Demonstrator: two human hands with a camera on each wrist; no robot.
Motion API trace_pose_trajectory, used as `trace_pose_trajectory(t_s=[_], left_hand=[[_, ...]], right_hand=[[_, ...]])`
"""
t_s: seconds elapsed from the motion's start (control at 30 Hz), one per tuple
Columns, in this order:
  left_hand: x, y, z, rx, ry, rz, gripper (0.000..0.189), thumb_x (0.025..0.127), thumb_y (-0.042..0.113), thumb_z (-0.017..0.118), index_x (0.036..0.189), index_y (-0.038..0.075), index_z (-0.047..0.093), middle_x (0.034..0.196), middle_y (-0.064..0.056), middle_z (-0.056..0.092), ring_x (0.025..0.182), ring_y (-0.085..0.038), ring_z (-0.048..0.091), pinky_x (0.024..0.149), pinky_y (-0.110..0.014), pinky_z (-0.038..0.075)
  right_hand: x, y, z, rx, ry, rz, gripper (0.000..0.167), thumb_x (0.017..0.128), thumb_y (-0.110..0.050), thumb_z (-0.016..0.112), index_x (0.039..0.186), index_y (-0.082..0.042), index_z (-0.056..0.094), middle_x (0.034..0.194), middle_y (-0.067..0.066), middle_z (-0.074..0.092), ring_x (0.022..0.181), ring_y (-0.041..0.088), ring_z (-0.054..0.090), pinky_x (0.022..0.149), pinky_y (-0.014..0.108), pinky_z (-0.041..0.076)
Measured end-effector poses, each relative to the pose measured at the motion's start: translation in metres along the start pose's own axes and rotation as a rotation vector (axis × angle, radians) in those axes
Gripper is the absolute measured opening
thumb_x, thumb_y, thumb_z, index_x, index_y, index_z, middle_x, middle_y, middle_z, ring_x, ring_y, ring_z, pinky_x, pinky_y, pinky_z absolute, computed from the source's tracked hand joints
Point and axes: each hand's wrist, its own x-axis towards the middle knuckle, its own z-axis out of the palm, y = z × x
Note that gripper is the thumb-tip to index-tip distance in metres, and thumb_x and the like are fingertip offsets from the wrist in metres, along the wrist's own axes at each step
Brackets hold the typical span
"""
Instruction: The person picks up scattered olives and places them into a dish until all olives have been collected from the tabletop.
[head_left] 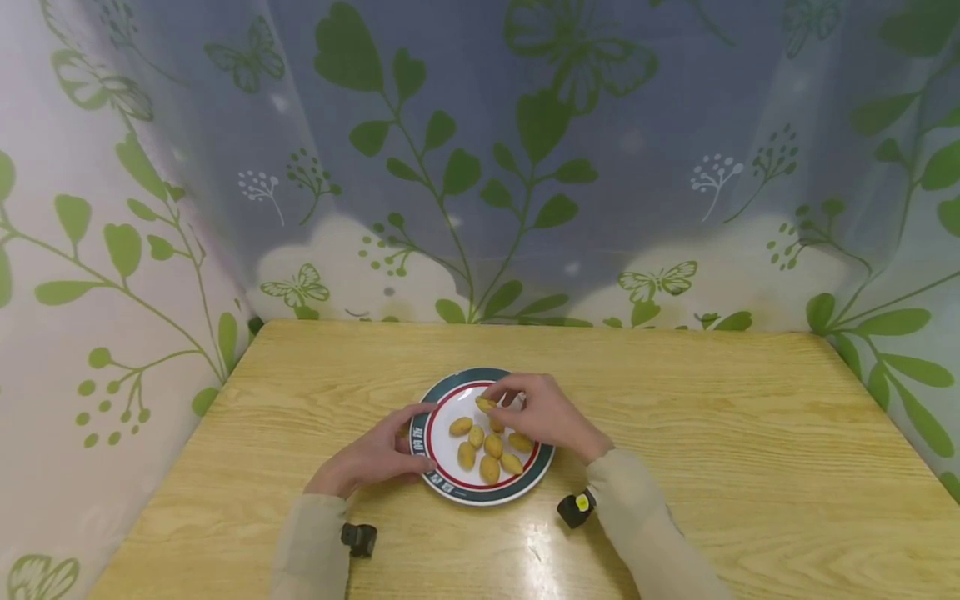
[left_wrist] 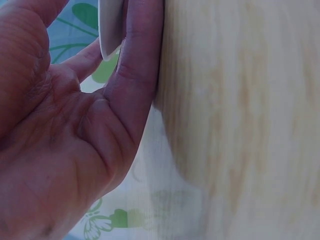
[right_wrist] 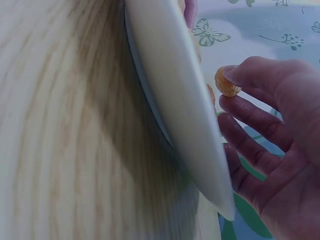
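Observation:
A white plate (head_left: pixel 448 408) with a dark green rim and a red ring lies on the table. Several small yellow oval fruits (head_left: pixel 491 446) with slightly wrinkled skin are grouped on it; their exact kind I cannot tell. My left hand (head_left: pixel 378 454) holds the plate's left rim, thumb at the near side and fingers farther back. In the left wrist view the plate's edge (left_wrist: pixel 111 30) shows between its fingers. Over the plate's far right part, my right hand (head_left: pixel 543 408) pinches one yellow fruit (right_wrist: pixel 227 81) between thumb and index finger, raised just off the plate.
The wood-grain table (head_left: pixel 750 433) stretches out on both sides of the plate. A curtain (head_left: pixel 480 167) with leaves and butterflies hangs behind the table and along its sides. Small black wrist cameras (head_left: pixel 360 540) sit on both sleeves.

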Motion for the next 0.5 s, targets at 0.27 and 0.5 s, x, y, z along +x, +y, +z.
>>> trace_pose_trajectory(t_s=[0.27,0.5], left_hand=[[-0.0019,0.0034,-0.0014,0.009,0.003,0.005,0.085,0.085,0.023,0.084,0.156,0.027,0.04,0.108,-0.008,0.065,0.087,-0.018,0.062,0.082,-0.031,0.051],[-0.0029,0.0028,-0.0014,-0.006,-0.013,0.011,0.086,0.085,0.022,0.084,0.157,0.025,0.038,0.108,-0.009,0.066,0.086,-0.019,0.063,0.081,-0.032,0.053]], right_hand=[[0.0038,0.0006,0.0035,-0.004,-0.026,-0.002,0.019,0.092,-0.02,0.075,0.111,-0.019,0.077,0.101,-0.004,0.074,0.09,0.011,0.064,0.073,0.024,0.052],[0.0048,0.0009,0.0059,0.002,-0.077,-0.009,0.019,0.093,-0.018,0.075,0.111,-0.018,0.077,0.104,-0.003,0.075,0.091,0.011,0.066,0.076,0.024,0.053]])
